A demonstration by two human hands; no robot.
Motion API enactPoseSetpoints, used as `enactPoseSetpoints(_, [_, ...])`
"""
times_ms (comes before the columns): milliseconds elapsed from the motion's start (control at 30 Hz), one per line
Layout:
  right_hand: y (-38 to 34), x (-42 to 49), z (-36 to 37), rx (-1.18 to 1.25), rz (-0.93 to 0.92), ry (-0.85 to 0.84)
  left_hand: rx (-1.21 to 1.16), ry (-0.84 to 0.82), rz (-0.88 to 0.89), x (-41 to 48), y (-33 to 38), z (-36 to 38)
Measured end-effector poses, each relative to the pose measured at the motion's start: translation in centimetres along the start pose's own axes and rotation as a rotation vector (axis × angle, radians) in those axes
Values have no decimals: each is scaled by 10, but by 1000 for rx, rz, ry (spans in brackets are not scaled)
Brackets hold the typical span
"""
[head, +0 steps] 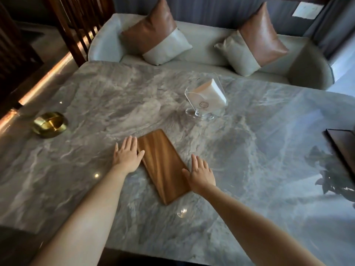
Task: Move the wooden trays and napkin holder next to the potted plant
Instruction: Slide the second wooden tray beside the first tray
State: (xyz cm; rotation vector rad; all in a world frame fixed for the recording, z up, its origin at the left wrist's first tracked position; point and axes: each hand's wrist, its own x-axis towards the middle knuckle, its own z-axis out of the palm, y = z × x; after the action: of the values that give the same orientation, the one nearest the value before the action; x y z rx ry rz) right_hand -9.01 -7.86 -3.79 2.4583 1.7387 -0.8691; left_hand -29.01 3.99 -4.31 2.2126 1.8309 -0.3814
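Both hands are flat and open, fingers extended and slightly spread; neither has closed on anything. The left hand lies palm down at the far left edge of the wooden tray, its thumb resting against that long edge, fingers pointing away from the person. The right hand lies palm down at the tray's right long edge, nearer the person than the left, with its thumb touching the wood. Whether the palms press on the table or sit just above it cannot be told.

Both forearms are bare and reach forward from the bottom of the view, converging towards the tray, wrists straight.

The tray lies flat on the marble table between the two hands, turned diagonally, its far end angled to the left. It looks like a single board; whether more than one is stacked cannot be told.

Beyond the right hand, well apart, the clear napkin holder stands upright with white napkins in it. Far to the left of the left hand sits a brass dish. To the right of the right hand, a dark leafy reflection shows on the tabletop, beside a dark flat object at the frame edge. A sofa with two cushions stands behind the table.
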Motion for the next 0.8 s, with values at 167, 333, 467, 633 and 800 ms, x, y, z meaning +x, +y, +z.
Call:
enactPoseSetpoints(167, [-1, -9, 8, -64, 84, 25, -51, -6, -51, 11, -5, -4])
enactPoseSetpoints(333, [0, -11, 8, -57, 183, -28, -16, -5, -18, 22, 0, -8])
enactPoseSetpoints(467, [-1, -13, 11, 148, 279, -41, -29, -13, -6, 30, 3, -8])
enactPoseSetpoints(633, [0, -10, 19, 467, 391, -13, -110, -45, -63, 35, 12, -10])
enactPoseSetpoints(800, [12, -11, 13, 543, 430, 5, -179, -46, -96, 34, 20, -8])
